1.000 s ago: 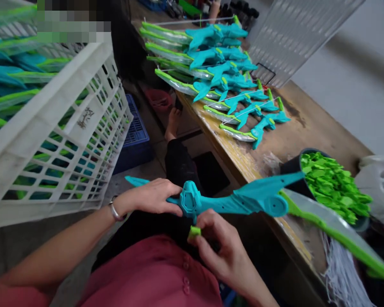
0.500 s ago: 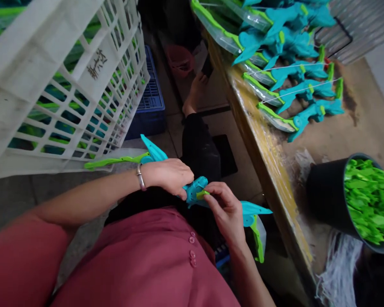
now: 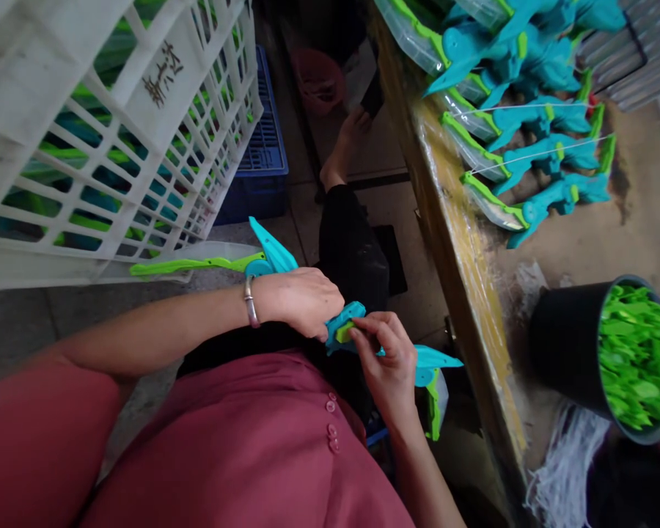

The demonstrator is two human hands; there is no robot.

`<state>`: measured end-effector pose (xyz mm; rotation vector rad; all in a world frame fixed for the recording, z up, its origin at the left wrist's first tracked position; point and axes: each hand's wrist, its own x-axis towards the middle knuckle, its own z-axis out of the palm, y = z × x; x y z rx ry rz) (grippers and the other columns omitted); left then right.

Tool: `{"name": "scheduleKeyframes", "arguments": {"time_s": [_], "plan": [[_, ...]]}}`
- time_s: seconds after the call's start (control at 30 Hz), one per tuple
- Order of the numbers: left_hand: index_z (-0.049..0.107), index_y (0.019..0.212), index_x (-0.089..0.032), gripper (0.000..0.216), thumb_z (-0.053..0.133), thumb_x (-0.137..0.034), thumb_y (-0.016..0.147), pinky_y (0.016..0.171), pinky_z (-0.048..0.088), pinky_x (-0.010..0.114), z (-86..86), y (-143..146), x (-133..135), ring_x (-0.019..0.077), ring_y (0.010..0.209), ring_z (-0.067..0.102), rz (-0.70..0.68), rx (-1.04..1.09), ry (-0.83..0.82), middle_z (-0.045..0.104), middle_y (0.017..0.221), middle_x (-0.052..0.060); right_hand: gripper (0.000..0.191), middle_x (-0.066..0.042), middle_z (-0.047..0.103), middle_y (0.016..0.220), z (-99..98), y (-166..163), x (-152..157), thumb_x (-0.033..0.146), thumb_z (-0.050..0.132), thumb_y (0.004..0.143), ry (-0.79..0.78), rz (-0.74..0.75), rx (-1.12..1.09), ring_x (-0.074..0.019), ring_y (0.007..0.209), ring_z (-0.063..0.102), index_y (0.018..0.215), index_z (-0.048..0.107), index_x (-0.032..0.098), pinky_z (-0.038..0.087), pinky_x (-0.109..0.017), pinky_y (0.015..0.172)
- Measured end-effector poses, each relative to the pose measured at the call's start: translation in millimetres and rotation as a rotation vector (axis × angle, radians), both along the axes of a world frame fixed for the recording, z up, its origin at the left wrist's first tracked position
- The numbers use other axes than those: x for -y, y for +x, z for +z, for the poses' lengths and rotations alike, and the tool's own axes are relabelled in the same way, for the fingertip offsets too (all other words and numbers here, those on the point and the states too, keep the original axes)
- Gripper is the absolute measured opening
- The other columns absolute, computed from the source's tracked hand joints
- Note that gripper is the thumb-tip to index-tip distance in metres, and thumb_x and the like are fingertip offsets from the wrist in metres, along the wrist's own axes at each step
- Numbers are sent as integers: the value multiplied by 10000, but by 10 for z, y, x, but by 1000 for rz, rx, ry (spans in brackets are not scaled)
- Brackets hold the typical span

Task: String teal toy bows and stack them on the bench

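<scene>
A toy bow (image 3: 273,249) with a teal plastic body and bright green limbs lies across my lap. Its left limb reaches toward the white crate, and its right limb hangs beside the table edge. My left hand (image 3: 308,299) is closed around the bow's body left of its middle, hiding that part. Just right of it, my right hand (image 3: 389,359) pinches a small green plastic piece (image 3: 345,332) between thumb and fingers. The piece is at the bow's teal middle; whether it is seated there I cannot tell.
Several teal and green toy bows (image 3: 550,154) lie in a row on the worktable (image 3: 577,242). A dark bucket (image 3: 564,345) of green pieces and white strings (image 3: 566,462) are at right. A white crate (image 3: 11,275) holds more bows. Behind are a blue crate (image 3: 258,176) and a pink basin (image 3: 319,77).
The camera view has shifted slightly. My right fingers have closed in over the green piece at the bow's middle, while my left hand keeps its hold.
</scene>
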<state>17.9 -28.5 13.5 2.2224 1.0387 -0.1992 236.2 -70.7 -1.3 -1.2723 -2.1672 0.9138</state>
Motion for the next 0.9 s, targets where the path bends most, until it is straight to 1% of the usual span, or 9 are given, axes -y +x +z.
{"name": "scheduleKeyframes", "arguments": {"time_s": [0.07, 0.13, 0.23, 0.33, 0.53, 0.67, 0.73, 0.87, 0.9], "plan": [[804, 885, -161, 380, 724, -532, 876, 629, 451, 328, -8, -5, -2, 271, 775, 745, 11, 6, -4, 791, 816, 120, 73, -46, 597, 1019, -17, -3, -20, 243, 637, 1002, -4, -20, 31, -176, 823, 591, 1067, 669, 239, 527, -313, 720], [807, 913, -152, 478, 686, -614, 888, 666, 470, 337, -18, 2, 1, 289, 819, 751, 23, -4, -10, 797, 857, 138, 140, -52, 575, 1050, -37, 2, -48, 277, 661, 985, -6, -30, 43, -178, 823, 573, 1112, 629, 228, 534, -326, 742], [808, 940, -129, 507, 653, -611, 915, 694, 485, 354, -31, 31, 12, 311, 843, 752, 40, -24, -16, 796, 871, 160, 276, -63, 564, 1098, -61, 18, -101, 296, 672, 979, -19, -3, 48, -180, 836, 567, 1233, 594, 221, 538, -334, 760], [802, 910, -133, 486, 657, -596, 910, 668, 469, 348, -56, 55, 18, 307, 815, 751, 63, -14, -29, 789, 835, 153, 317, -70, 567, 1123, -71, 31, -149, 303, 649, 1001, -50, 51, 55, -174, 815, 564, 1305, 594, 229, 536, -331, 746], [799, 875, -145, 485, 663, -611, 890, 661, 461, 335, -106, 42, -5, 286, 796, 750, 72, 10, -26, 787, 812, 136, 294, -62, 556, 1130, -116, 27, -138, 233, 668, 993, -35, 54, -1, -164, 830, 576, 1285, 633, 256, 545, -316, 745], [805, 864, -144, 446, 670, -568, 895, 659, 465, 341, -108, 46, -23, 289, 783, 748, 72, 25, -31, 784, 792, 140, 140, -75, 549, 1187, -202, 22, -67, 192, 648, 998, 66, 38, -43, -211, 1010, 619, 1108, 689, 270, 564, -355, 809], [801, 827, -154, 419, 681, -550, 888, 649, 457, 333, -106, 51, -34, 277, 770, 748, 77, 35, -44, 778, 763, 128, 107, -78, 549, 1195, -229, 18, -36, 192, 641, 1003, 102, 35, -41, -233, 1080, 616, 1060, 694, 267, 564, -378, 839], [800, 814, -157, 403, 697, -542, 868, 642, 466, 335, -111, 59, -65, 282, 754, 746, 89, 36, -64, 778, 761, 131, 59, -81, 560, 1196, -188, 17, -43, 223, 644, 998, 69, 13, -7, -231, 1045, 617, 1053, 647, 247, 560, -380, 833], [802, 823, -150, 413, 702, -549, 861, 644, 475, 345, -116, 63, -74, 297, 758, 747, 89, 33, -73, 782, 776, 144, 89, -85, 562, 1199, -159, 19, -71, 240, 646, 994, 40, 13, 10, -226, 1010, 616, 1080, 624, 242, 559, -373, 815]]}}
